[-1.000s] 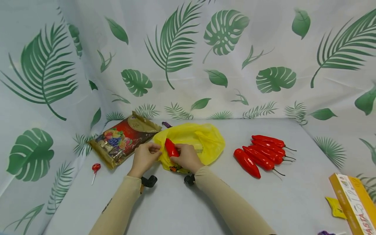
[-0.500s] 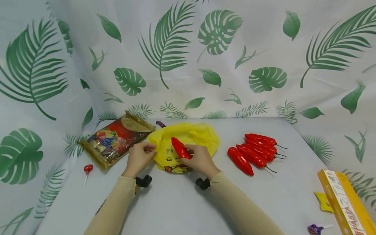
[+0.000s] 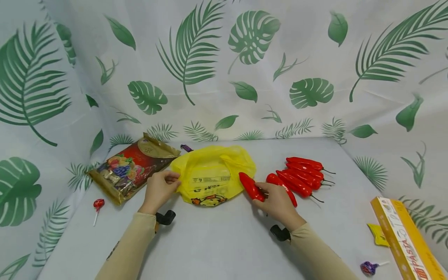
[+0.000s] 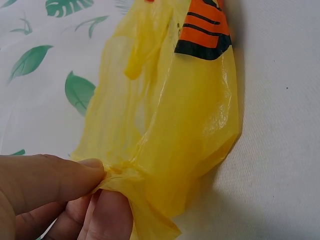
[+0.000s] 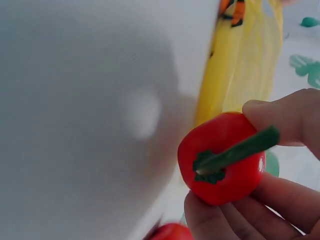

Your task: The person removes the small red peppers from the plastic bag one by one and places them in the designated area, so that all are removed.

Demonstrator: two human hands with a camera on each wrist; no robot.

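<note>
In the head view a yellow plastic bag point(image 3: 210, 182) with printed lettering lies mid-table, its mouth spread. My left hand point(image 3: 161, 190) pinches the bag's left edge; the left wrist view shows thumb and finger on the bunched film point(image 4: 120, 182). My right hand point(image 3: 278, 204) grips a red chili pepper point(image 3: 250, 186) just right of the bag, tip pointing up and left. Its green stem point(image 5: 235, 152) faces the right wrist camera. Several more red peppers point(image 3: 297, 181) lie grouped on the table beyond that hand.
A gold and red candy bag point(image 3: 134, 167) lies at the back left, with a red lollipop point(image 3: 98, 206) in front. At the right stand a pasta box point(image 3: 406, 241), a small yellow packet point(image 3: 378, 234) and a purple lollipop point(image 3: 369, 268). A purple-wrapped candy point(image 3: 186, 148) sits behind the yellow bag.
My right hand has moved right with the pepper, from over the bag's opening to beside the bag. The left hand keeps its hold on the bag's edge. The head view has shifted slightly.
</note>
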